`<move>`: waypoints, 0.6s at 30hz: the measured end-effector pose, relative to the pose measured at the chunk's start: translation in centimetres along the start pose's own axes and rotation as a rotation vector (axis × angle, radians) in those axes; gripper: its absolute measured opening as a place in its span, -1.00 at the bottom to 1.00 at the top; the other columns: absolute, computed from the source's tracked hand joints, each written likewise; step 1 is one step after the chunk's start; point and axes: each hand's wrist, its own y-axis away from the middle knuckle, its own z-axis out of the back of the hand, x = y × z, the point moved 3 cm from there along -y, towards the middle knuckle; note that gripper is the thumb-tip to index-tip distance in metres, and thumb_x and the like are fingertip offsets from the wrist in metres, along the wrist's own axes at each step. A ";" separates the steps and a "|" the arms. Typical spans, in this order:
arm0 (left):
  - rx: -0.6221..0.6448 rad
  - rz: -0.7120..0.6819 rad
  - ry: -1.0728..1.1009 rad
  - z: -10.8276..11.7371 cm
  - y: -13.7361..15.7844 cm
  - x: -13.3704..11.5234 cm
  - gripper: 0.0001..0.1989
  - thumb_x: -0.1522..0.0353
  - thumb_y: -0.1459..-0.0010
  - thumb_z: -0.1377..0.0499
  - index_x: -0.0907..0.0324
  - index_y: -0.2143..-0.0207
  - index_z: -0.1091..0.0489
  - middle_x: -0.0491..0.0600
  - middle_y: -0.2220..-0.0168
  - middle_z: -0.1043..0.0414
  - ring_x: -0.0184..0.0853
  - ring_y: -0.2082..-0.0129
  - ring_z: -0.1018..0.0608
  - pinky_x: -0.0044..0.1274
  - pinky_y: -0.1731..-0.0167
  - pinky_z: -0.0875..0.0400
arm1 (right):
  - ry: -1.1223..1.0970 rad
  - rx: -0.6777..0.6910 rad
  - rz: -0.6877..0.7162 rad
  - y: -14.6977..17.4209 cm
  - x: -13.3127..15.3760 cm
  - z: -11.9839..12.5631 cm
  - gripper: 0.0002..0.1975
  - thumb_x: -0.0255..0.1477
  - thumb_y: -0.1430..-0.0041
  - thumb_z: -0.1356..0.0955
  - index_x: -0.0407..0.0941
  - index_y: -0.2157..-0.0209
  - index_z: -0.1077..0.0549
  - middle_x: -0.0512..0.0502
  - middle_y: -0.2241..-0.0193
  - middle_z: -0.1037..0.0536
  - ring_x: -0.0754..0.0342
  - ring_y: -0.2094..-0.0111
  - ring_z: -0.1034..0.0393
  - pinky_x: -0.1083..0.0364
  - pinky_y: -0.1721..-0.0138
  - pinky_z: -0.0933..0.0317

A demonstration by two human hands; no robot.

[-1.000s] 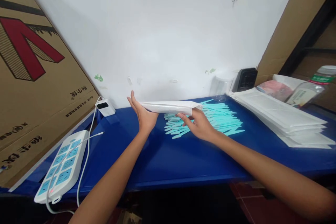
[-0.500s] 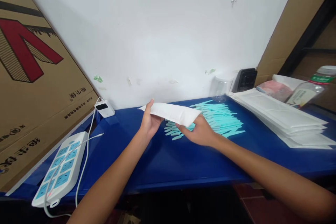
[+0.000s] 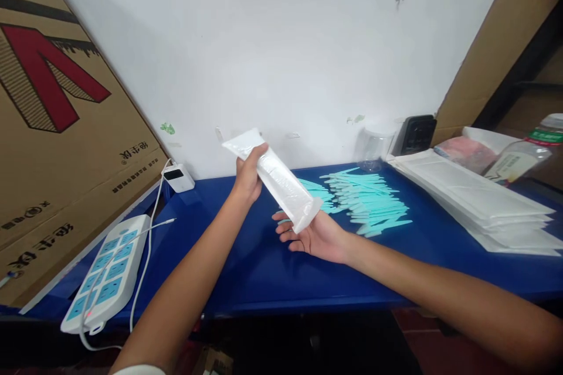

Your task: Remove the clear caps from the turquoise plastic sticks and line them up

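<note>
The left hand (image 3: 248,174) grips the white bag (image 3: 285,180) near its upper end, thumb across the front, other fingers mostly hidden. From that thumb the bag slants down rightward to the right hand (image 3: 320,237), palm up, fingers loosely spread just below its lower end; contact there is unclear. Right of those fingers lie turquoise sticks (image 3: 373,205), then stacked white sleeves (image 3: 468,181).

Pouch (image 3: 281,181) coloured plain white. Sticks (image 3: 369,202) tinted pale turquoise. Tabletop (image 3: 264,281) covered in deep blue. Stacked sleeves (image 3: 472,187) also white. Power strip (image 3: 105,275) cased in white, panelled in light blue. Brown carton (image 3: 114,108) printed with black lettering and red shape (image 3: 39,76), sides hatched in black. White wall (image 3: 285,58) flecked with green. Bottle (image 3: 519,158) banded in green and red.
</note>
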 end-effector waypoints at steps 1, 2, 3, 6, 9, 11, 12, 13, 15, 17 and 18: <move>0.041 -0.009 -0.016 -0.9 -0.2 0.2 -0.51 0.28 0.07 -0.47 0.18 0.06 -0.52 -0.13 0.34 -0.49 -0.36 0.34 -0.54 -0.52 0.19 -0.43 | -0.022 -0.007 0.027 -0.1 -0.1 0.3 -0.62 -0.25 -0.42 -0.26 -0.25 0.11 -0.58 -0.19 0.41 -0.61 0.09 0.47 -0.52 0.20 0.51 -0.39; 0.083 -0.014 -0.030 -1.7 -0.4 0.4 -0.49 0.29 0.07 -0.47 0.18 0.02 -0.52 -0.11 0.32 -0.51 -0.35 0.32 -0.55 -0.50 0.17 -0.43 | -0.039 -0.016 0.058 -0.3 -0.1 0.7 -0.64 -0.28 -0.39 -0.27 -0.25 0.15 -0.59 -0.13 0.50 -0.56 0.15 0.57 -0.41 0.26 0.63 -0.22; 0.124 -0.015 -0.042 -2.5 -0.6 0.6 -0.45 0.31 0.06 -0.46 0.17 -0.02 -0.52 -0.10 0.29 -0.53 -0.33 0.29 -0.55 -0.49 0.15 -0.42 | -0.047 -0.022 0.081 -0.4 -0.1 1.0 -0.67 -0.31 -0.35 -0.29 -0.25 0.19 -0.59 -0.08 0.57 -0.50 0.19 0.63 -0.30 0.29 0.71 -0.06; 0.226 -0.011 -0.076 -4.2 -1.1 1.0 -0.35 0.32 0.04 -0.45 0.15 -0.14 -0.49 -0.06 0.26 -0.56 -0.27 0.23 -0.58 -0.42 0.08 -0.41 | 0.000 -0.013 0.105 -0.6 -0.3 1.7 -0.78 -0.40 -0.22 -0.34 -0.24 0.29 -0.59 -0.04 0.63 -0.45 0.26 0.71 -0.05 0.29 0.73 0.16; 0.300 0.001 -0.086 -5.5 -1.5 0.7 -0.30 0.32 0.04 -0.45 0.16 -0.20 -0.45 -0.03 0.26 -0.57 -0.22 0.23 -0.59 -0.36 0.06 -0.42 | 0.075 -0.022 0.152 -0.5 -0.4 1.6 -0.78 -0.38 -0.20 -0.34 -0.23 0.36 -0.59 -0.06 0.64 -0.46 0.30 0.73 0.06 0.27 0.69 0.16; 0.332 -0.010 -0.085 -6.4 -1.8 0.1 -0.29 0.33 0.04 -0.45 0.17 -0.20 -0.44 -0.02 0.24 -0.57 -0.22 0.25 -0.60 -0.34 0.07 -0.43 | 0.126 -0.040 0.186 -0.3 -0.4 1.2 -0.77 -0.39 -0.18 -0.33 -0.22 0.40 -0.58 -0.06 0.66 -0.45 0.30 0.74 0.07 0.25 0.67 0.18; 0.344 -0.022 -0.088 -6.8 -2.0 -0.3 -0.29 0.33 0.05 -0.45 0.17 -0.20 -0.44 -0.03 0.24 -0.57 -0.22 0.26 -0.60 -0.34 0.09 -0.44 | 0.148 -0.046 0.200 -0.2 -0.4 1.0 -0.78 -0.41 -0.16 -0.32 -0.22 0.43 -0.57 -0.06 0.67 -0.43 0.29 0.75 0.07 0.24 0.67 0.20; 0.352 -0.038 -0.093 -7.1 -2.1 -0.8 -0.30 0.32 0.04 -0.45 0.16 -0.19 -0.44 -0.03 0.23 -0.57 -0.22 0.26 -0.60 -0.34 0.10 -0.45 | 0.166 -0.048 0.212 -0.1 -0.3 0.8 -0.78 -0.43 -0.14 -0.31 -0.22 0.45 -0.56 -0.05 0.69 -0.40 0.29 0.75 0.08 0.23 0.66 0.21; 0.368 -0.068 -0.112 -7.8 -2.3 -1.7 -0.33 0.30 0.03 -0.45 0.15 -0.17 -0.44 -0.05 0.24 -0.57 -0.20 0.25 -0.61 -0.35 0.13 -0.46 | 0.178 -0.042 0.242 0.1 -0.2 0.4 -0.77 -0.45 -0.13 -0.29 -0.23 0.46 -0.55 -0.01 0.72 -0.34 0.28 0.74 0.11 0.21 0.65 0.22; 0.381 -0.086 -0.143 -8.2 -2.4 -2.4 -0.37 0.27 0.01 -0.44 0.14 -0.14 -0.47 -0.05 0.24 -0.58 -0.18 0.23 -0.62 -0.35 0.14 -0.47 | 0.170 -0.027 0.282 0.3 0.1 0.2 -0.73 -0.42 -0.16 -0.26 -0.22 0.44 -0.55 0.02 0.73 -0.30 0.26 0.74 0.14 0.20 0.64 0.25; 0.386 -0.090 -0.159 -8.4 -2.4 -2.7 -0.40 0.26 0.01 -0.44 0.14 -0.11 -0.48 -0.04 0.25 -0.59 -0.18 0.22 -0.63 -0.36 0.13 -0.47 | 0.166 -0.025 0.303 0.3 0.2 0.1 -0.71 -0.39 -0.18 -0.25 -0.22 0.43 -0.55 0.03 0.73 -0.29 0.26 0.73 0.14 0.19 0.64 0.26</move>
